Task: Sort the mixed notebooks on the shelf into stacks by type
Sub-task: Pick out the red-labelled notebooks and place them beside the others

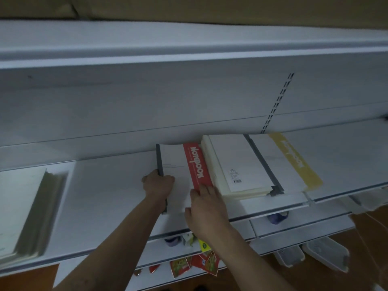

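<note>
White shop shelf [117, 185], dim light | red-banded notebook [197, 164] mid-shelf, touching cream stack [231, 164] on its right | left hand [158, 183] — grip curled round dark spine; right hand [206, 208] flat on red band, holding nothing | advice: lift spine side first, slide left — bare shelf there, front lip close.

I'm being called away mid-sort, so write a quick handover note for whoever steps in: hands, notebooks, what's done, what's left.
Left hand grips the grey spine edge of the red-band notebook. Right hand rests its fingers on the notebook's near end.
The notebook lies on the shelf, beside the cream stack. The yellow-band notebook lies right of that, and the far-left stack sits apart.
Done: some stacks formed.
Left: probably placing the red-band notebook with its type.
</note>
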{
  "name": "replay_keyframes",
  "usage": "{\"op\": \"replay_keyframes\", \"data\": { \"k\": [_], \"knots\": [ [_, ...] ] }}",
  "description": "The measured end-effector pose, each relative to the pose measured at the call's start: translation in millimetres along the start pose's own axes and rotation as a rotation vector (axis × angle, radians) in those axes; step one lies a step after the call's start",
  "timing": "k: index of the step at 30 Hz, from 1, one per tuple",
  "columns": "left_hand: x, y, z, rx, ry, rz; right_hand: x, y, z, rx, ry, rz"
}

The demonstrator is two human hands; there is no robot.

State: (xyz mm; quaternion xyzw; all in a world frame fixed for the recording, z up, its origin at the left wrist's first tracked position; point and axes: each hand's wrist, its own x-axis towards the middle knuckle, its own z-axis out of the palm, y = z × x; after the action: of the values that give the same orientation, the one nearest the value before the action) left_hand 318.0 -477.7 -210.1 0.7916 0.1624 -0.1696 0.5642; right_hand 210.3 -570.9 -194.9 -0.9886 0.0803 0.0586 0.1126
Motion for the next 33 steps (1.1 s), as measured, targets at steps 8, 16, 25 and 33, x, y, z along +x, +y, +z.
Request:
{"op": "replay_keyframes", "data": {
  "k": [8,16,25,33],
  "knots": [
    [-3.8,-7.6,-14.0,0.173,-0.146,0.153,2.0,-0.9,-0.5,-0.064,0.017,-0.004],
    [-7.2,-21.7,-17.6,0.294,-0.189,0.291,0.4,3.4,4.5,-0.087,0.093,0.001],
    [-26.4,-17.9,-4.4,0.133,-0.141,0.337,2.4,10.0,9.9,-0.119,0.134,-0.065],
    [-15.5,-20.5,-11.8,0.327,-0.156,0.366,2.4,15.8,0.2,-0.064,0.045,-0.136]
  ]
}}
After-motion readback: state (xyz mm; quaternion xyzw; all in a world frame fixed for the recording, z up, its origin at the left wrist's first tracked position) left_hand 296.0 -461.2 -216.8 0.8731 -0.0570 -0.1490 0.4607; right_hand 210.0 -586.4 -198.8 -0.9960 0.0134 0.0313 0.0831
